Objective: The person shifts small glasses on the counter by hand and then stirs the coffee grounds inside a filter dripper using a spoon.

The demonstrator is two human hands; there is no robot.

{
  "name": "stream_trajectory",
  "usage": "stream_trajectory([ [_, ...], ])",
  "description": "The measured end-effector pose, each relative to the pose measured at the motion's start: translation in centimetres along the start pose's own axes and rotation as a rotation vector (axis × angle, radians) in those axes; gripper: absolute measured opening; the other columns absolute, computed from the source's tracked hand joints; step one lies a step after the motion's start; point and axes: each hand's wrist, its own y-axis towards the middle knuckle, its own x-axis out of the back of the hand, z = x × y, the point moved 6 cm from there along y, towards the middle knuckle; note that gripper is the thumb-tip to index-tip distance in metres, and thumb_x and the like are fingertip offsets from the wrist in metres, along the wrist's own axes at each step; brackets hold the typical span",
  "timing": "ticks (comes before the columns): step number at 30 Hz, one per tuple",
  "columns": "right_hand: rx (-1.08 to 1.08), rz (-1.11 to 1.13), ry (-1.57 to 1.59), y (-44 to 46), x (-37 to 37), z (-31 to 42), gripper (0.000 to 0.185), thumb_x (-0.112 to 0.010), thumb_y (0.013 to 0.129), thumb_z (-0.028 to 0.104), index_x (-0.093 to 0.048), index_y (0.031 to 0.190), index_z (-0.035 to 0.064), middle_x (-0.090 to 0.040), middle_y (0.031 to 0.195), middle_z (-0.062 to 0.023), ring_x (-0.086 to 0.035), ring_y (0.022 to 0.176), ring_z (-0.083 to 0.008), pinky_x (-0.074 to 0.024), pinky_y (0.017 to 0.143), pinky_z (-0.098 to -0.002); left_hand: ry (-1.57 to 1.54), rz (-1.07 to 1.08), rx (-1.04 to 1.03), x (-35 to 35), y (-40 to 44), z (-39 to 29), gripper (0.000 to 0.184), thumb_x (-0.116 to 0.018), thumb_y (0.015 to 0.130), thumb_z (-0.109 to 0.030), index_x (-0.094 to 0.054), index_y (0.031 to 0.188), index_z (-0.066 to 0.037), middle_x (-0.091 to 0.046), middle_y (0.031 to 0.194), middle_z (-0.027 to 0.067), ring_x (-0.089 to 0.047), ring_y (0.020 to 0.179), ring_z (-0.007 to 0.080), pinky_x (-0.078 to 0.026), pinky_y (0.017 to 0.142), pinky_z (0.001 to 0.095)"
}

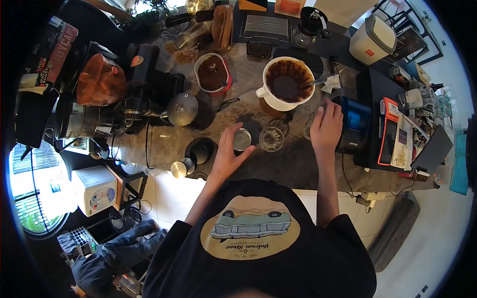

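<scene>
My left hand [228,156] is at the counter's near edge, thumb and fingers apart around a small round metal-looking cup [242,139]; whether they touch it is unclear. My right hand [326,126] has its fingers spread beside a clear glass [308,130], which it partly covers. Between the hands stands another clear glass [272,138]. Beyond them is a white dripper [284,101] with dark wet coffee grounds inside and a spoon or stick at its rim. A container of brown powder [212,74] and a kettle [183,109] are to the left.
A black grinder [144,84] and stacked bags fill the left. At the right are a black printer-like box [354,124] and an orange-edged device [389,107]. A glass server [304,37] and white bin [372,39] stand behind. Another person [117,256] is low at the left.
</scene>
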Motion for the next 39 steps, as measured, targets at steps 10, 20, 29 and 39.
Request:
stream_trajectory([
  [10, -0.078, 0.247, -0.150, -0.8, -5.7, -1.7, 0.033, -0.046, 0.100, 0.028, -0.070, 0.103, 0.0052, -0.069, 0.105, -0.0182, -0.066, 0.098, -0.0376, -0.0521, 0.085, -0.0495, -0.009, -0.015, 0.049, -0.7, -0.2, 0.7, 0.069, -0.082, 0.082, -0.021, -0.046, 0.137, -0.002, -0.051, 0.137, 0.0203, -0.051, 0.128, 0.0396, -0.043, 0.107, 0.0444],
  [20, -0.154, 0.288, -0.110, -0.5, -5.0, -1.1, 0.033, -0.049, 0.096, 0.026, -0.072, 0.085, 0.0046, -0.071, 0.087, -0.0189, -0.069, 0.080, -0.0390, -0.0558, 0.072, -0.0483, -0.023, -0.047, 0.019, -0.3, 0.0, 0.1, 0.060, -0.084, 0.079, -0.021, -0.054, 0.129, -0.006, -0.048, 0.140, 0.0162, -0.049, 0.130, 0.0371, -0.043, 0.106, 0.0444],
  [29, -0.178, 0.308, -0.111, -0.3, -4.7, -0.8, 0.037, -0.051, 0.093, 0.026, -0.073, 0.075, 0.0030, -0.070, 0.077, -0.0199, -0.069, 0.075, -0.0401, -0.0555, 0.069, -0.0493, 0.000, -0.042, 0.007, -0.8, -0.2, 1.0, 0.049, -0.083, 0.079, -0.022, -0.056, 0.117, -0.005, -0.052, 0.140, 0.0134, -0.049, 0.128, 0.0356, -0.037, 0.108, 0.0452],
  [39, -0.191, 0.303, -0.086, -0.2, -4.6, -0.9, 0.037, -0.053, 0.091, 0.027, -0.074, 0.074, 0.0022, -0.070, 0.077, -0.0209, -0.069, 0.074, -0.0409, -0.0558, 0.069, -0.0489, -0.171, -0.056, 0.018, 0.1, -0.1, 0.7, 0.050, -0.081, 0.081, -0.021, -0.053, 0.120, -0.006, -0.052, 0.140, 0.0144, -0.048, 0.129, 0.0341, -0.035, 0.110, 0.0441],
])
